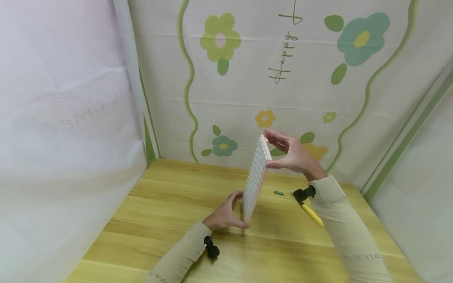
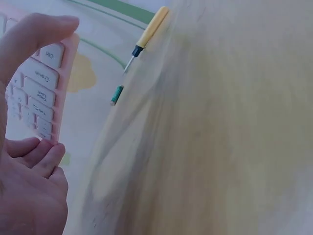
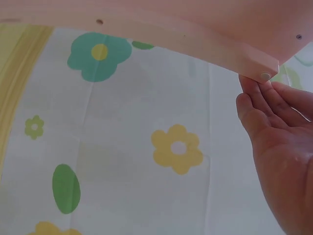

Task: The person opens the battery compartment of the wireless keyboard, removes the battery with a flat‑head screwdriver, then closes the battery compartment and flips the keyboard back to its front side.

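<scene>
A pink keyboard (image 1: 255, 179) with white keys is held tilted on end above the table, its keys facing left. My left hand (image 1: 226, 212) grips the lower end, thumb on the near edge and fingers on the far one. At the raised end my right hand (image 1: 288, 153) holds the keyboard between thumb and fingers. In the left wrist view the left thumb and fingers span the end with the Ctrl key. The right wrist view shows the pink underside (image 3: 195, 39) with small screws, the right fingertips at its corner.
On the wooden table (image 1: 184, 188), right of the keyboard, lie a small green battery (image 1: 278, 192) and a screwdriver (image 1: 312, 214) with a yellow handle. A printed cloth (image 1: 244, 86) with flowers hangs behind the table, and white cloth walls stand at both sides.
</scene>
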Motion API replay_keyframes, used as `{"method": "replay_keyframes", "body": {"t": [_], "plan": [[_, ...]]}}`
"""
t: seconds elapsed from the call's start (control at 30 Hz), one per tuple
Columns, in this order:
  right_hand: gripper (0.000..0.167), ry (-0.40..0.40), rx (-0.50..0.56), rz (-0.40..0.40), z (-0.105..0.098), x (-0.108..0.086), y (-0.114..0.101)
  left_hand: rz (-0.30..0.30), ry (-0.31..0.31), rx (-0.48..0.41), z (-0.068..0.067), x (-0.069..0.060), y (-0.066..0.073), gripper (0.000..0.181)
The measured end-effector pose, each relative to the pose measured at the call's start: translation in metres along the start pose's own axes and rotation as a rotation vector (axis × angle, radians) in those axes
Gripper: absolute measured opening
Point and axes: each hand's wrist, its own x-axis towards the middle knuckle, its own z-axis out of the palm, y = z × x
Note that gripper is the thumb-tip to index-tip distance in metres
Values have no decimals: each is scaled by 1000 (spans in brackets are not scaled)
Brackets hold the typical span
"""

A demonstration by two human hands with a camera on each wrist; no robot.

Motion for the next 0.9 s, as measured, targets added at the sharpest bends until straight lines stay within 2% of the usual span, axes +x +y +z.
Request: {"method": "replay_keyframes", "body": {"t": [0.17, 0.43, 0.67, 0.9], "plan": [[101, -1, -5, 9, -8, -12, 9, -18, 9, 52, -14, -8, 0, 115], [105, -87, -153, 53, -17, -46, 28, -78, -23, 168, -53, -33, -7, 123], [115, -205, -261, 89, -12, -71, 48, -107, -31, 249, -87, -48, -6, 128], [126, -288, -355, 147, 1, -89, 66, -83, -26, 324, -115, -52, 4, 128]]}}
